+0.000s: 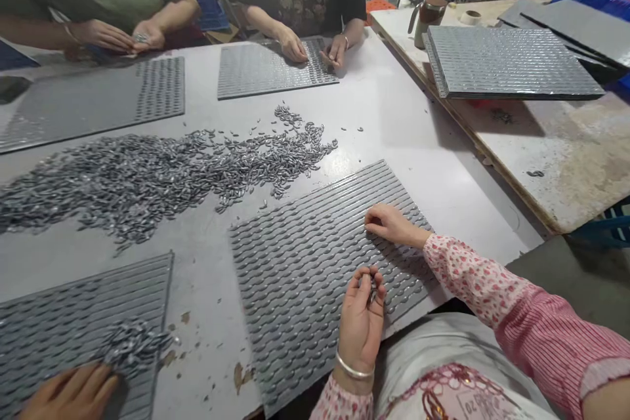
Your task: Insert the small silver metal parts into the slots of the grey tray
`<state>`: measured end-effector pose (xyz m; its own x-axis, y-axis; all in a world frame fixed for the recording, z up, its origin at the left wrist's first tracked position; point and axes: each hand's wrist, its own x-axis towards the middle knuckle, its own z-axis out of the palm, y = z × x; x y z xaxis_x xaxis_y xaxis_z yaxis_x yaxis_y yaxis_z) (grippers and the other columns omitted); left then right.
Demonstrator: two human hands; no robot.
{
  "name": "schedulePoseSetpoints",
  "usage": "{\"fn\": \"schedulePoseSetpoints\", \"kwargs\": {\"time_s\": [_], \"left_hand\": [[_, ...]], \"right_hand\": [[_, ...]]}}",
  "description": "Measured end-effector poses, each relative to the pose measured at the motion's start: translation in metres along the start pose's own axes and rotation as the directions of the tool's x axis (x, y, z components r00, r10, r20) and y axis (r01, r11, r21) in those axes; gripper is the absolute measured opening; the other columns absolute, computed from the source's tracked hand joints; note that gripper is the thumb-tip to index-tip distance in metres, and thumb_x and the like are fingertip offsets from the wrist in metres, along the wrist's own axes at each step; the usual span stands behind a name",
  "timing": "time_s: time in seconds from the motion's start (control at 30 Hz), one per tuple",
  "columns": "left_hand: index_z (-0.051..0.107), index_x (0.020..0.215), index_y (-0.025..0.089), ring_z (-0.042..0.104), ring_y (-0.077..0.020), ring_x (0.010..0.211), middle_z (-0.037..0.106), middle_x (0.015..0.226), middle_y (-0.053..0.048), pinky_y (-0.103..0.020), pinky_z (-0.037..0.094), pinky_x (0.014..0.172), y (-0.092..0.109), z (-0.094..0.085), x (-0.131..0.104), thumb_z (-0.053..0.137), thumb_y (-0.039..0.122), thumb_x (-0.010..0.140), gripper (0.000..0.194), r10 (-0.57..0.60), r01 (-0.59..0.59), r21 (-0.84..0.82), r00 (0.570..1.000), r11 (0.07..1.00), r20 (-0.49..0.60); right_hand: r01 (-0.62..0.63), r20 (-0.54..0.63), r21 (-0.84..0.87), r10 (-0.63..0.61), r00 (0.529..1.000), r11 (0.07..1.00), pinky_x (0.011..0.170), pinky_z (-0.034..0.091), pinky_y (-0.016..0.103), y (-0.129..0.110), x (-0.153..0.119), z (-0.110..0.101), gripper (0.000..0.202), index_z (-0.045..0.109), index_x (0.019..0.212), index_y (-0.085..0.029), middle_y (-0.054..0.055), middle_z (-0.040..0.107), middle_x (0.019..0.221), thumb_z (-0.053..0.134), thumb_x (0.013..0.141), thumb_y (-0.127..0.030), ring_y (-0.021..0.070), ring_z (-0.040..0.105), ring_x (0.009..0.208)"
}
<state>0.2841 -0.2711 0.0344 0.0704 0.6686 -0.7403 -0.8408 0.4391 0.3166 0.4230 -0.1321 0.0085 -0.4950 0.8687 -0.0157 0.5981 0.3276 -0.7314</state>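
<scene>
A grey ridged board [295,275] lies at a slant on the white table before me, with rows of small bumps over most of its surface. My left hand [361,325] is palm up above its near edge, fingers curled around a few small grey spindle-shaped pieces [373,290]. Over the right part of the board, my right hand [394,224] has its fingers pinched together against the ridges. Whatever is between those fingertips is hidden. Straight plain ridges run along the board's far right part.
A long heap of grey pieces [162,177] spreads across the table [408,144]. A co-worker's hand [73,394] rests by another board [132,282] at lower left. Two people work at boards opposite. Stacked boards [512,62] and a cup [430,16] stand on the side table.
</scene>
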Motion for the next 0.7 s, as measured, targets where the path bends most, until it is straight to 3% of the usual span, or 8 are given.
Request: {"fn": "schedulePoseSetpoints", "kwargs": {"time_s": [0.13, 0.2, 0.3, 0.47, 0.6, 0.7], "left_hand": [[0.065, 0.085, 0.014, 0.058, -0.0070, 0.069, 0.062, 0.083, -0.003, -0.017, 0.052, 0.064, 0.000, 0.001, 0.002, 0.067, 0.014, 0.075, 0.011, 0.044, -0.044, -0.031, 0.999, 0.999, -0.014], [0.064, 0.085, 0.014, 0.056, -0.0056, 0.063, 0.061, 0.080, -0.001, -0.015, 0.051, 0.058, 0.000, 0.001, 0.002, 0.070, 0.015, 0.072, 0.014, 0.067, -0.068, -0.034, 0.997, 0.997, -0.044], [0.062, 0.080, 0.015, 0.053, -0.0044, 0.058, 0.059, 0.075, 0.001, -0.013, 0.047, 0.051, -0.001, 0.001, 0.003, 0.075, 0.020, 0.067, 0.019, 0.107, -0.108, -0.016, 0.993, 0.994, -0.050], [0.061, 0.077, 0.014, 0.045, -0.0031, 0.049, 0.054, 0.066, 0.003, -0.012, 0.037, 0.041, -0.003, 0.006, 0.004, 0.074, 0.027, 0.068, 0.021, 0.105, -0.105, 0.018, 0.995, 0.994, -0.003], [0.063, 0.090, 0.014, 0.050, -0.0063, 0.058, 0.056, 0.074, -0.001, -0.016, 0.044, 0.050, 0.000, 0.010, 0.003, 0.063, 0.025, 0.079, 0.016, 0.031, -0.030, -0.021, 0.999, 0.999, 0.020], [0.063, 0.099, 0.014, 0.052, -0.0072, 0.062, 0.057, 0.080, -0.003, -0.018, 0.046, 0.054, 0.003, 0.010, 0.002, 0.058, 0.017, 0.081, 0.018, -0.039, 0.041, -0.038, 0.998, 0.998, 0.041]], "right_hand": [[-0.058, 0.155, 0.349, 0.003, 0.988, 0.935, 0.056, 0.037, 0.020, -0.026, -0.026, -0.009, 0.017, 0.060, 0.081, -0.014, -0.001, 0.055, 0.068, 0.056, 0.085, -0.030, 0.0090, 0.047, 0.061], [-0.072, 0.232, 0.438, -0.035, 0.972, 0.896, 0.055, 0.038, 0.019, -0.035, -0.039, -0.009, 0.021, 0.061, 0.085, -0.014, 0.000, 0.057, 0.071, 0.057, 0.084, -0.034, 0.0090, 0.049, 0.062], [-0.084, 0.252, 0.523, -0.060, 0.966, 0.848, 0.058, 0.041, 0.020, -0.043, -0.052, -0.003, 0.025, 0.063, 0.091, -0.014, 0.002, 0.059, 0.077, 0.060, 0.082, -0.038, 0.0096, 0.051, 0.067], [-0.087, 0.147, 0.642, -0.011, 0.989, 0.762, 0.063, 0.044, 0.022, -0.049, -0.061, 0.008, 0.026, 0.063, 0.083, -0.014, 0.002, 0.059, 0.078, 0.064, 0.079, -0.039, 0.0106, 0.053, 0.070], [-0.141, 0.036, 0.742, 0.171, 0.985, 0.656, 0.065, 0.044, 0.023, -0.032, -0.050, 0.002, 0.021, 0.057, 0.082, -0.014, 0.004, 0.063, 0.083, 0.060, 0.081, -0.035, 0.0112, 0.056, 0.072], [-0.182, -0.058, 0.620, 0.276, 0.960, 0.763, 0.060, 0.041, 0.021, -0.005, -0.032, -0.011, 0.016, 0.055, 0.081, -0.015, 0.000, 0.060, 0.074, 0.063, 0.078, -0.029, 0.0097, 0.053, 0.064]]}}
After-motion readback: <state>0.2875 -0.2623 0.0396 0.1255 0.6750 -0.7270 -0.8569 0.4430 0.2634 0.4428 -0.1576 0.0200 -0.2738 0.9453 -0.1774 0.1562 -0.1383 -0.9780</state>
